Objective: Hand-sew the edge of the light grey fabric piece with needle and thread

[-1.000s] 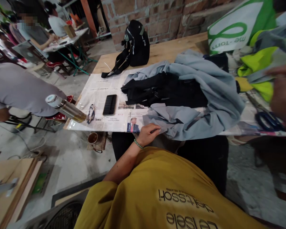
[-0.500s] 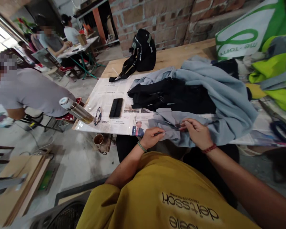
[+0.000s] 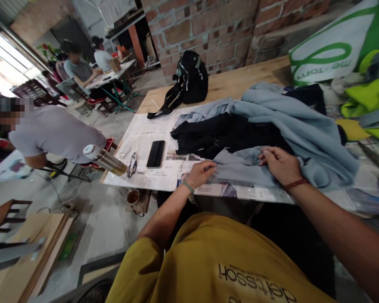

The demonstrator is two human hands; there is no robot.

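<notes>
Grey-blue fabric (image 3: 246,171) stretches along the table's near edge between my two hands. My left hand (image 3: 201,173), with a green bracelet at its wrist, pinches the left end of this cloth. Farther right, my right hand (image 3: 279,165) has its fingers closed on the upper edge of the same cloth; a red braided band is round that wrist. A black garment (image 3: 227,134) lies bunched just beyond my hands, on top of more grey-blue fabric (image 3: 312,122). My fingertips hide the exact grip points.
Left of the cloth are a phone (image 3: 156,154), glasses (image 3: 132,164) and a tilted-looking bottle (image 3: 105,160) on the newspaper-covered table (image 3: 148,126). A black bag (image 3: 192,78) stands behind. Yellow-green cloth (image 3: 371,99) and a white-green bag (image 3: 328,50) sit right. A person (image 3: 57,128) sits at left.
My right hand has moved right and away from my left hand, drawing the grey-blue cloth out flatter along the table edge. The view has tilted slightly.
</notes>
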